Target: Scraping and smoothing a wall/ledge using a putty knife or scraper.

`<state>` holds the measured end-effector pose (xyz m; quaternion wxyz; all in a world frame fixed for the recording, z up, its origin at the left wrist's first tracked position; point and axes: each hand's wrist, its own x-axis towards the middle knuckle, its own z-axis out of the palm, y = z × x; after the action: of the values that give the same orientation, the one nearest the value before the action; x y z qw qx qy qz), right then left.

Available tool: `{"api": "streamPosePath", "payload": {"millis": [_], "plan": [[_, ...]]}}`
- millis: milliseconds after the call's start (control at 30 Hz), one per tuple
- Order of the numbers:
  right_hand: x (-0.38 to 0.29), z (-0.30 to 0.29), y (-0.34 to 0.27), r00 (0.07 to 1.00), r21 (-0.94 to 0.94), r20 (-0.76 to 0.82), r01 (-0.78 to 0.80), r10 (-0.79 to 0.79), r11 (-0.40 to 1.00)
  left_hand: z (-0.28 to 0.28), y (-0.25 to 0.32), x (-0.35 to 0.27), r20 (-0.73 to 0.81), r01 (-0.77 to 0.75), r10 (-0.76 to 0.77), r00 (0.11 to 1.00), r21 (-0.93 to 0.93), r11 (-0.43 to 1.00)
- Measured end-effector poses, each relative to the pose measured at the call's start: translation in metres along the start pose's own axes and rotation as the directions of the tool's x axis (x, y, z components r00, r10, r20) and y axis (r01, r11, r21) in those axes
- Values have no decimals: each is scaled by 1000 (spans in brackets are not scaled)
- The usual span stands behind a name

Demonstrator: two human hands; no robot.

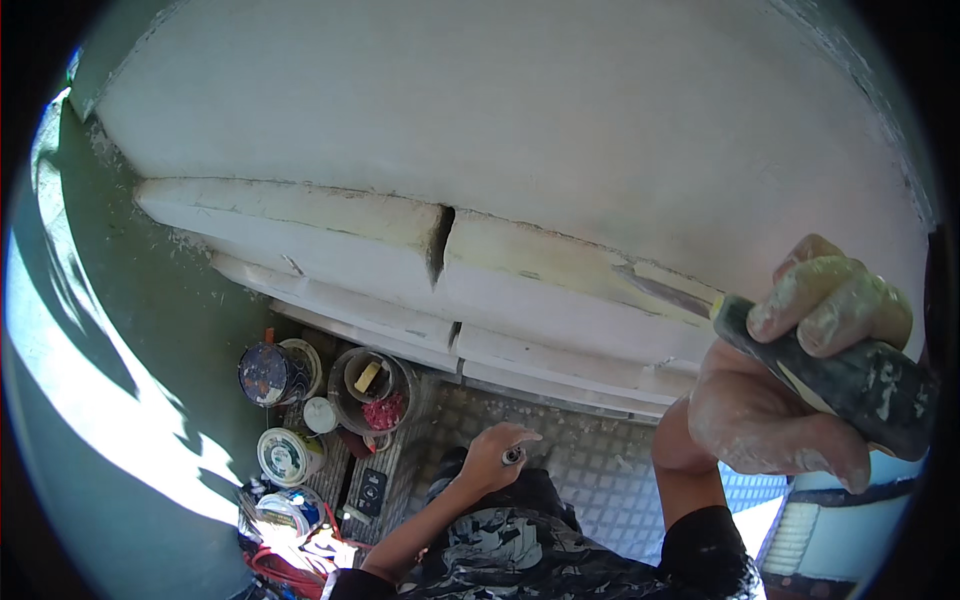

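Note:
My right hand (pixel 795 375), dusted with pale powder, grips the dark handle of a narrow-bladed hand tool (pixel 667 296), possibly a scraper or screwdriver. The blade points left, and its tip is at the upper face of a pale moulded ledge (pixel 525 262) on the wall. A dark vertical gap (pixel 441 244) splits the ledge left of the tip. Lower down, in front of my body, my left hand (pixel 499 454) is closed around a small cylindrical object (pixel 512 455), seen end-on; its kind cannot be told.
A large pale wall panel (pixel 487 112) rises above the ledge. At lower left, wooden planks (pixel 405 457) hold a round tub (pixel 409 397) with a yellow sponge (pixel 367 377), a lidded white bucket (pixel 285 456) and a dark paint can (pixel 264 375). Red cable (pixel 274 566) lies coiled nearby, above a tiled floor (pixel 600 480).

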<state>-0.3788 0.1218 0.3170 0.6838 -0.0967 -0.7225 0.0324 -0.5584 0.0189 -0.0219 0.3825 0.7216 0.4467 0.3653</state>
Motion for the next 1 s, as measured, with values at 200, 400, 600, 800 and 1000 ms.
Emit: {"api": "streamPosePath", "payload": {"millis": [200,400,600,800,1000], "plan": [[-4,31,31,984,-35,134,119,-113,992,-31,-7,28,-106,-15,25,994,91,996],[7,78,39,973,-222,165,195,-160,955,-45,-10,12,-118,-36,44,992,68,997],[-1,137,55,920,-412,106,387,-378,825,-60,-13,0,-82,22,-18,996,48,999],[-24,132,23,938,-25,-50,343,-343,939,-76,-41,-10,-101,134,-119,988,159,978],[-49,78,-36,731,-193,-490,441,-475,877,-180,-20,12,-680,0,123,723,177,984]]}}
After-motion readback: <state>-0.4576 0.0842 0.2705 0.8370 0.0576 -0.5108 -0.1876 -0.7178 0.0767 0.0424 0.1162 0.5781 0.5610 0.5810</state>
